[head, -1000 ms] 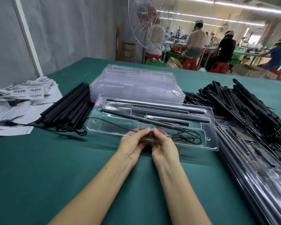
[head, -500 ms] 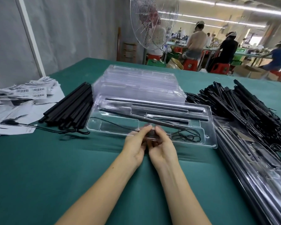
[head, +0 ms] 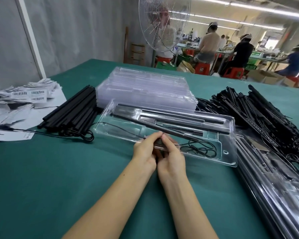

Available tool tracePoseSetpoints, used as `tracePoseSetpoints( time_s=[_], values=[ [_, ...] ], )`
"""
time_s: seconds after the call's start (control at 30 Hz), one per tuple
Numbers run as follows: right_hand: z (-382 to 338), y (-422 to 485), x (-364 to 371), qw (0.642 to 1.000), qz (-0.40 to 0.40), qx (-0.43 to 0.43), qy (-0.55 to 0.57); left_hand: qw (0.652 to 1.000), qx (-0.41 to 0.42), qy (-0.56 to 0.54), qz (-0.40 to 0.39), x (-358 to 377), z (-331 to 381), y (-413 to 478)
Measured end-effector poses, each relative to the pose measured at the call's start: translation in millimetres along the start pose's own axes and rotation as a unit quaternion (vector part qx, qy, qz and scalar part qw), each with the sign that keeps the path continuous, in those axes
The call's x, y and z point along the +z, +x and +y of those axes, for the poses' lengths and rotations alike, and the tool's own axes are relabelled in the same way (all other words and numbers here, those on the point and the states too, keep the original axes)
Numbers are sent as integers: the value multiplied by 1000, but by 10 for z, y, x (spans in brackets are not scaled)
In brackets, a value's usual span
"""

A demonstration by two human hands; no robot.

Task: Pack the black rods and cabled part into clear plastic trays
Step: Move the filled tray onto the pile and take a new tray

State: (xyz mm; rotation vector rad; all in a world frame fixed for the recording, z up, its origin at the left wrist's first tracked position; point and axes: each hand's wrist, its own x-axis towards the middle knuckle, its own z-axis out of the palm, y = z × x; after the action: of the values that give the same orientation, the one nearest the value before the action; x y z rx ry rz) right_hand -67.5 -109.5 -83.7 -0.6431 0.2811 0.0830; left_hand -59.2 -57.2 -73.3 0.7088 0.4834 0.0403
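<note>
A bundle of loose black plastic rods (head: 71,116) lies at the left. The left hand (head: 144,150) and right hand (head: 172,156) together pinch a small dark cabled piece (head: 158,144) at the near rim of the clear moulded plastic tray (head: 123,131). The tray holds long black rods (head: 176,117) and, to the right, a thin coiled black cable (head: 199,149).

Bench (head: 41,178): matt green cloth. Trays (head: 228,157): clear glossy plastic. Rods (head: 72,112): matt black, smooth. Labels (head: 36,94): white paper. Fan (head: 164,23) guard: shiny metal wire.

Factory assembly floor: seated workers (head: 210,44) at benches (head: 259,56), industrial fan (head: 164,23).
</note>
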Motion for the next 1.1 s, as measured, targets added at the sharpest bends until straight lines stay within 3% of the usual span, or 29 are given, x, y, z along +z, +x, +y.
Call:
tracePoseSetpoints(
  time_s=[0.23, 0.6, 0.8, 0.93, 1.0, 1.1],
  values=[
    [-36, -13, -15, 999, -27, 18, 22, 1000, 13, 3, -21, 5, 6, -3],
    [-47, -80, -7, 998, 7, 36, 44, 999, -1, 19, -49, -36, 13, 33],
    [-268, -124, -198, 990, 110, -20, 89, 999, 8, 44, -30, -105, 169, 138],
    [-545, -168, -429, 975, 206, -82, 7, 996, 38, 77, -11, -137, 302, 191],
    [-675, -181, -520, 974, 196, -89, -74, 996, 43, 80, -2, -152, 326, 195],
    [-834, -182, -630, 964, 122, -66, -226, 996, 53, 66, 6, -186, 366, 203]
  ],
)
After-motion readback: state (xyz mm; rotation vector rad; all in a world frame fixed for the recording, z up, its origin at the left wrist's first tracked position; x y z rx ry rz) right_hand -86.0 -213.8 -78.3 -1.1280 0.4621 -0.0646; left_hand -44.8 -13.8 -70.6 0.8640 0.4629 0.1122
